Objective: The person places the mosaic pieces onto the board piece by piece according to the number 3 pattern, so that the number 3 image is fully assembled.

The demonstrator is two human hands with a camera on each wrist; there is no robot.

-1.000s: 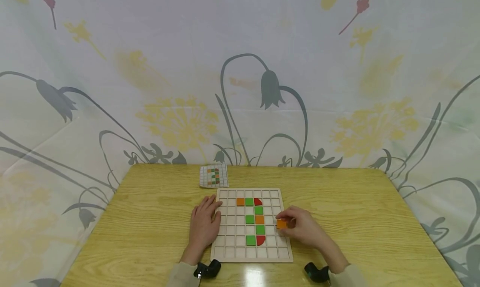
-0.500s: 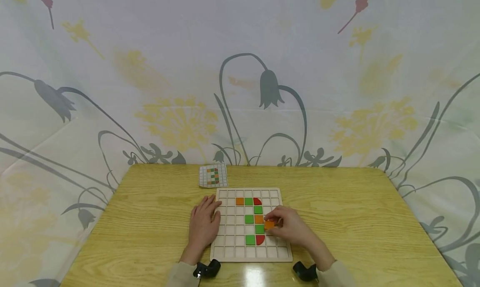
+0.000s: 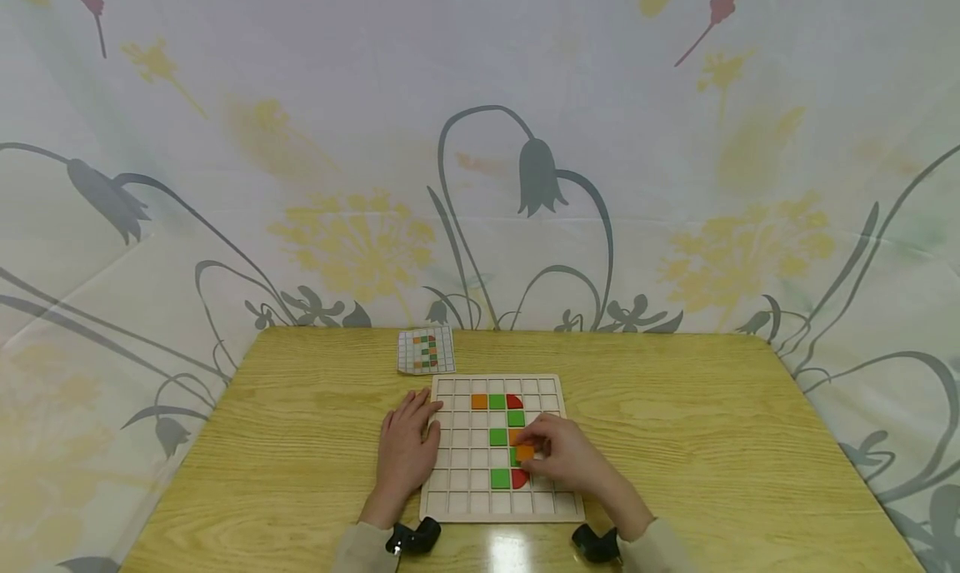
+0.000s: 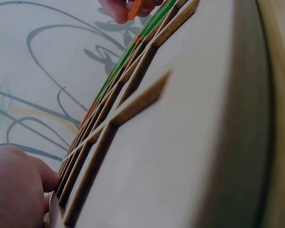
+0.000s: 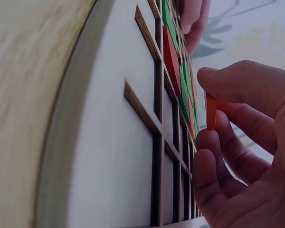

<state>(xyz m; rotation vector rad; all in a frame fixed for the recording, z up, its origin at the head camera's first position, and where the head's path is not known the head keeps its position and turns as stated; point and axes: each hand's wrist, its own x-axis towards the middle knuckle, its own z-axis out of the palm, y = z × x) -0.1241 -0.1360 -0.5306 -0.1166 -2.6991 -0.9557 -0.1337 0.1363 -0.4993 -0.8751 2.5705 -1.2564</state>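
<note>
An orange square tile (image 3: pixel 525 453) is pinched between the thumb and fingers of my right hand (image 3: pixel 566 454), held above the right-middle part of a pale wooden grid board (image 3: pixel 457 503). In the right wrist view the tile (image 5: pixel 211 111) shows edge-on, clear of the grid. My left hand (image 3: pixel 407 444) lies flat with its fingers at the board's left edge. Seated in the board are an orange tile (image 3: pixel 479 401), several green square tiles (image 3: pixel 500 479) and two red quarter-round tiles (image 3: pixel 513 401). The held tile and fingers partly cover an orange and a green tile.
Behind the board's left corner lies a small printed card (image 3: pixel 426 351) with a coloured grid pattern. The wooden table (image 3: pixel 675 406) reaches back to a flower-patterned cloth (image 3: pixel 480 181). Black wrist devices (image 3: pixel 415 536) sit at both cuffs.
My right hand has carried the orange tile leftward from the board's right edge to over its coloured column. The left hand has stayed in place.
</note>
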